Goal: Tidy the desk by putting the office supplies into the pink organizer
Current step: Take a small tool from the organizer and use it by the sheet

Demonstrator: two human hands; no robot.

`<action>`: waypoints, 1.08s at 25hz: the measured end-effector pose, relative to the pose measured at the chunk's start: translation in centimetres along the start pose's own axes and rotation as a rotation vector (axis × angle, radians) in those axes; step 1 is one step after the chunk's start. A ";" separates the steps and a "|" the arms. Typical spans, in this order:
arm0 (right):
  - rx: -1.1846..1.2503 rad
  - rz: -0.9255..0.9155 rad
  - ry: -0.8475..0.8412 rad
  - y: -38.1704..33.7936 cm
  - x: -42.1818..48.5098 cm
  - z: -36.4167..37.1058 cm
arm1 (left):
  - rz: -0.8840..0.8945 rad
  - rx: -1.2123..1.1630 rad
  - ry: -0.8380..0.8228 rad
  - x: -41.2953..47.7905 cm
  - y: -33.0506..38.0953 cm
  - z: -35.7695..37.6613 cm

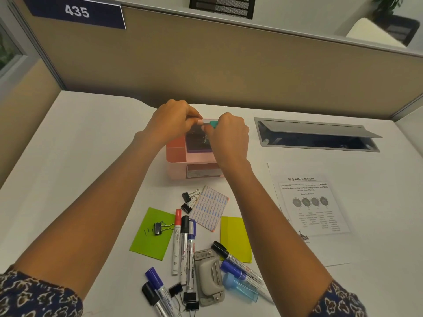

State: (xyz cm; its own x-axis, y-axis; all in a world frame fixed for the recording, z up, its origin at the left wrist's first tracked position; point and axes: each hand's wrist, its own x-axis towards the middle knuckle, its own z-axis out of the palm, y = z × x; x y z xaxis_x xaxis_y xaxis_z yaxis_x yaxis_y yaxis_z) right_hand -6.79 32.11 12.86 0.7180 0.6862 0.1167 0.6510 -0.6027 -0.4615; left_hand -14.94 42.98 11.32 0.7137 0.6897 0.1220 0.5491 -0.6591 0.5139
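Pink plastic organizer (176, 170) sits mid-tabletop, open side up, so things can be dropped in from above. The left hand (174, 120) comes over its far left corner and pinches the pale end of a small pale-and-teal item (212, 123). The right hand (229, 136) curls round the teal end. Both hands are together, clamped on that one piece just above the compartments, probably to close or steady it before it goes in; what it is I cannot tell.

Nearer the person, unsorted supplies lie on the white tabletop (80, 156). A green paper pad (146, 243) carries a black binder clip (160, 228), and beside it lie a row of capped markers (184, 243) and a grey hole punch (209, 277). A yellow pad (235, 236) follows, and a printed sheet (313, 202) lies apart at the right. Most of the tidying seems left to do.
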 end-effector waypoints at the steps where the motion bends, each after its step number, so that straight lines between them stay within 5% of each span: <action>1: 0.006 0.001 0.000 0.0 0.0 0.0 | -0.003 -0.002 0.004 0.0 0.0 0.0; 13: 0.378 0.162 0.147 4.8 -1.9 -2.5 | 0.045 0.060 0.027 -1.8 0.2 0.9; 22: 1.129 0.523 0.105 10.9 -3.5 -5.6 | 0.182 0.183 0.140 -5.0 -0.5 3.7; 27: 1.340 0.593 0.094 13.4 -4.9 -6.9 | 0.228 0.268 0.160 -6.1 -0.6 5.1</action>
State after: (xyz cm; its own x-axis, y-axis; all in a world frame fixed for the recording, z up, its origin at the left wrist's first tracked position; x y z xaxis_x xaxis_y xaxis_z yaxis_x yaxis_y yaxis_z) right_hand 0.09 17.85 12.11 0.8402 0.4178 -0.3456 -0.4112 0.0756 -0.9084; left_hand -17.43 37.61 5.96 0.7649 0.5410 0.3496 0.4939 -0.8410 0.2209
